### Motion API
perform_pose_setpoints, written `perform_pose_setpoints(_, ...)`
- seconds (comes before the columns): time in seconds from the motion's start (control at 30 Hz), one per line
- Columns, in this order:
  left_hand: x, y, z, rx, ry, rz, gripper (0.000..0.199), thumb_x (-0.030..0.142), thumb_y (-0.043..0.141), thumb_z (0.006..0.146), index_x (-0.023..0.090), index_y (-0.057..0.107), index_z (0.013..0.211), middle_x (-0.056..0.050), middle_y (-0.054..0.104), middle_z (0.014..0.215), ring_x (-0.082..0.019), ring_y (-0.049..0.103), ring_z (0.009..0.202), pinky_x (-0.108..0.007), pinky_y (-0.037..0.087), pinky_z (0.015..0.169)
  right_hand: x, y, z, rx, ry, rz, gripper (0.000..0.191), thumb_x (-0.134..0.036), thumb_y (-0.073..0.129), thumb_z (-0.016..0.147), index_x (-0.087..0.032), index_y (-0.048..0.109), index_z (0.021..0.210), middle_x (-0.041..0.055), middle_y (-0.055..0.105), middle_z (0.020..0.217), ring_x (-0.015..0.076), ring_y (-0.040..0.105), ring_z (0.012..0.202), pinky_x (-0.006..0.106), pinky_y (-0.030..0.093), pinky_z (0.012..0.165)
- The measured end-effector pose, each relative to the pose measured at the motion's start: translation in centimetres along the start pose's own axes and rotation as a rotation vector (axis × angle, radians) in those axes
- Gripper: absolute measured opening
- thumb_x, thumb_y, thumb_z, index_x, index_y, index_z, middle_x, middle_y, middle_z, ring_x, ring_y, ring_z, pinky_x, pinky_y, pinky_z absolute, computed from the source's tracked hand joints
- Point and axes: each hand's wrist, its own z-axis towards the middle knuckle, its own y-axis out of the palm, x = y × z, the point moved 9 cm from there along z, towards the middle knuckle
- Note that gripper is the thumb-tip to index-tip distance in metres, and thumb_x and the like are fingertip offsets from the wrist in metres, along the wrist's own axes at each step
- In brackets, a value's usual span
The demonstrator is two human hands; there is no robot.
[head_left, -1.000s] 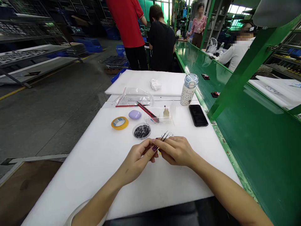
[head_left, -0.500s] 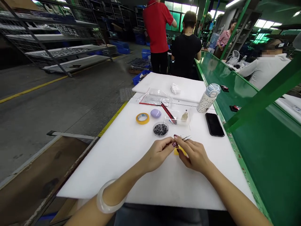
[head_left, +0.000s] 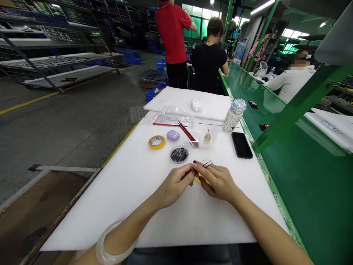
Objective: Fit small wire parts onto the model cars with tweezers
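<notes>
My left hand (head_left: 178, 184) is closed, its thumb and fingertips pinched together at the middle of the white table; what they hold is too small to make out. Against its fingertips rests my right hand (head_left: 217, 182), fingers bent around thin dark tweezers (head_left: 207, 164) whose tips point up and right. Beneath the hands, a yellow piece (head_left: 198, 180) shows in part. Just beyond them is a round clear dish (head_left: 179, 154) of short black strands. A clear tray (head_left: 202, 144) bears a small bottle (head_left: 207, 137) and the end of a red and black tool (head_left: 188, 134).
Yellow tape (head_left: 157, 142) and a lilac egg-shaped case (head_left: 173, 135) lie left of the tray. A phone (head_left: 242, 145) and a dotted bottle (head_left: 234, 116) stand or lie at right. Plastic bags (head_left: 173, 116) lie farther back. A green post (head_left: 289, 110) rises at right. Several people work beyond.
The camera view has shifted, so the table and its objects appear farther left. Both hands remain together, with the tweezers still between the right fingers.
</notes>
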Motion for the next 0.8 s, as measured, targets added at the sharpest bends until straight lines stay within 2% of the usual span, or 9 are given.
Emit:
perform_pose_setpoints(0.2,0.4,-0.3,0.2,0.026,0.031,0.024,0.038,0.053,0.046,0.097,0.018,0.058,0.089,0.001,0.050,0.081,-0.014,0.040,0.070,-0.028,0.034,0.065,0.0,-0.2,0.2,-0.003,0.005,-0.004,0.059,-0.009,0.047,0.095,-0.018,0.037,0.152,0.0077,0.076,0.118,0.0166,0.071,0.078,0.029,0.055,0.060)
perform_pose_setpoints(0.33,0.3,-0.3,0.2,0.044,0.029,0.056,0.044,0.060,0.047,0.096,0.018,0.055,0.085,0.001,0.047,0.077,-0.014,0.037,0.069,-0.028,0.031,0.063,-0.3,-0.4,0.3,0.014,0.003,-0.003,0.058,-0.008,0.047,0.094,-0.019,0.040,0.150,0.0081,0.076,0.118,0.0161,0.072,0.078,0.028,0.056,0.062)
perform_pose_setpoints(0.47,0.3,-0.5,0.1,0.070,0.028,0.077,0.047,0.063,0.044,0.095,0.019,0.053,0.082,0.002,0.043,0.072,-0.014,0.035,0.066,-0.028,0.029,0.060,-0.2,-0.3,-0.1,0.034,-0.039,0.048,0.055,-0.009,0.048,0.093,-0.018,0.044,0.147,0.0056,0.078,0.105,0.0140,0.071,0.073,0.026,0.055,0.059)
perform_pose_setpoints(0.53,0.2,-0.8,0.1,0.096,0.012,0.087,0.048,0.063,0.042,0.095,0.019,0.054,0.083,0.004,0.038,0.067,-0.013,0.030,0.062,-0.028,0.026,0.058,2.2,-1.2,-1.0,0.074,0.064,0.041,0.043,-0.015,0.050,0.093,-0.022,0.056,0.135,0.0000,0.078,0.087,0.0123,0.069,0.065,0.024,0.055,0.059)
perform_pose_setpoints(0.6,0.2,-1.3,0.1,0.124,-0.003,0.092,0.048,0.063,0.041,0.095,0.019,0.055,0.083,0.006,0.033,0.063,-0.012,0.026,0.059,-0.028,0.022,0.056,6.9,-3.3,-2.7,0.116,0.336,-0.064,0.027,-0.025,0.049,0.095,-0.025,0.067,0.116,-0.0003,0.075,0.078,0.0141,0.069,0.064,0.027,0.057,0.063)
perform_pose_setpoints(0.67,0.3,-1.6,0.0,0.140,-0.013,0.088,0.047,0.062,0.041,0.095,0.019,0.056,0.085,0.007,0.029,0.062,-0.012,0.024,0.057,-0.028,0.021,0.054,11.9,-6.1,-5.4,0.130,0.606,-0.205,0.027,-0.030,0.047,0.097,-0.023,0.073,0.103,0.0066,0.075,0.084,0.0202,0.069,0.071,0.035,0.056,0.067)
perform_pose_setpoints(0.73,0.4,-1.5,-0.1,0.134,-0.015,0.077,0.045,0.061,0.043,0.094,0.019,0.056,0.084,0.007,0.029,0.062,-0.011,0.023,0.056,-0.027,0.020,0.053,15.5,-8.6,-7.9,0.083,0.762,-0.286,0.028,-0.031,0.049,0.095,-0.023,0.076,0.095,0.0092,0.072,0.082,0.0227,0.064,0.066,0.038,0.052,0.060)
perform_pose_setpoints(0.8,0.6,-1.3,-0.3,0.113,-0.011,0.064,0.043,0.059,0.045,0.093,0.019,0.055,0.082,0.007,0.030,0.062,-0.011,0.023,0.056,-0.027,0.021,0.052,18.0,-9.9,-9.9,0.002,0.868,-0.320,0.028,-0.033,0.051,0.093,-0.026,0.078,0.090,0.0082,0.068,0.078,0.0215,0.058,0.059,0.037,0.046,0.054)
